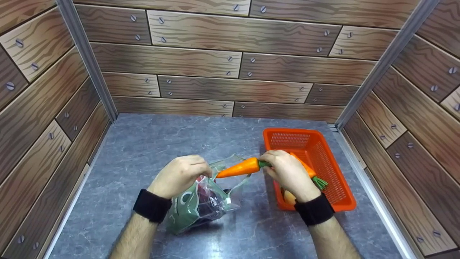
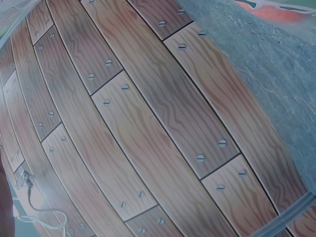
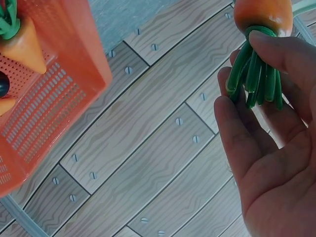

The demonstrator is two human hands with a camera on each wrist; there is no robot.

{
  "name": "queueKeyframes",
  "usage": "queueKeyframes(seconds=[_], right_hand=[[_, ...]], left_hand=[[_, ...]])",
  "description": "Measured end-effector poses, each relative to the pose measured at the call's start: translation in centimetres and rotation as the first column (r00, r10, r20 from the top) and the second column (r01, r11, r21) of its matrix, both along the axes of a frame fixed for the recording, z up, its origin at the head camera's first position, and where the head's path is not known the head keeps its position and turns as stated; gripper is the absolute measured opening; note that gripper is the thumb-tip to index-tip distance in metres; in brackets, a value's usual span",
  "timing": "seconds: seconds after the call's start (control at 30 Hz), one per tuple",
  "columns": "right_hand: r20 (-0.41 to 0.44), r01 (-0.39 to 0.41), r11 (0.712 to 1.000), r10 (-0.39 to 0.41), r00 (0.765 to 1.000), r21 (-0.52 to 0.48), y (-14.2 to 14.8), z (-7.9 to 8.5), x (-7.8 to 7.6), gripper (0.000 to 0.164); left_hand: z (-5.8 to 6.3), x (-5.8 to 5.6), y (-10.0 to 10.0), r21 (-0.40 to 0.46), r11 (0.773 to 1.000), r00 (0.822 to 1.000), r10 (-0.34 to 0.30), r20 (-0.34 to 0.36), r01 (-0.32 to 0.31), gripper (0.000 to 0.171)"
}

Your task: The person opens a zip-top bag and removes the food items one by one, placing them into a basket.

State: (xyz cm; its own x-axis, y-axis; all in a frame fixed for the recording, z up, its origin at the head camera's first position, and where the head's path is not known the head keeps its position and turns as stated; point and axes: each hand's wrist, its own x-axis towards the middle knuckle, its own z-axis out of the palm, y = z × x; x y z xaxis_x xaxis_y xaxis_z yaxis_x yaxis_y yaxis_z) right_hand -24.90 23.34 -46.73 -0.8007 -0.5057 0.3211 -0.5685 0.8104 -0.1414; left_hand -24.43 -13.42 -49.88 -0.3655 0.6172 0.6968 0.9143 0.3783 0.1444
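Note:
My right hand (image 1: 289, 172) pinches an orange carrot (image 1: 239, 168) by its green stalks (image 3: 257, 74), thumb on one side and fingers on the other. The carrot lies nearly level, its tip at the mouth of a clear and green plastic bag (image 1: 187, 210). At the rim of that bag, my left hand (image 1: 181, 175) grips the plastic with its fingertips. Inside the bag a dark purple, shiny thing and something red show through; their kinds are unclear. The left wrist view catches just a strip of the bag at the top right.
An orange-red basket (image 1: 336, 169) stands to the right, under and beside my right hand. It holds another carrot (image 1: 305, 166), a pale yellowish item (image 1: 289, 197) and a dark one (image 3: 3, 84). Wood-patterned walls (image 1: 201, 61) enclose the grey marbled surface (image 1: 151, 136) on three sides.

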Motion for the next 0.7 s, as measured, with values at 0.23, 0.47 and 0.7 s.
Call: queueKeyframes(seconds=[0.23,0.47,0.7], right_hand=[[0.008,0.035,0.999,-0.035,0.999,-0.022,0.8,0.4,0.3,0.029],[0.013,0.066,0.997,-0.065,0.998,-0.034,2.0,0.7,0.2,0.03],[-0.006,0.074,0.996,-0.074,0.997,-0.058,3.2,0.9,0.4,0.028]], left_hand=[[0.1,0.0,-0.1,0.002,1.0,1.0,-0.005,-0.007,0.005,0.02],[0.1,0.0,-0.2,0.005,1.0,1.0,-0.002,-0.005,0.002,0.018],[0.1,0.0,-0.1,0.003,1.0,1.0,-0.001,-0.007,0.001,0.019]])
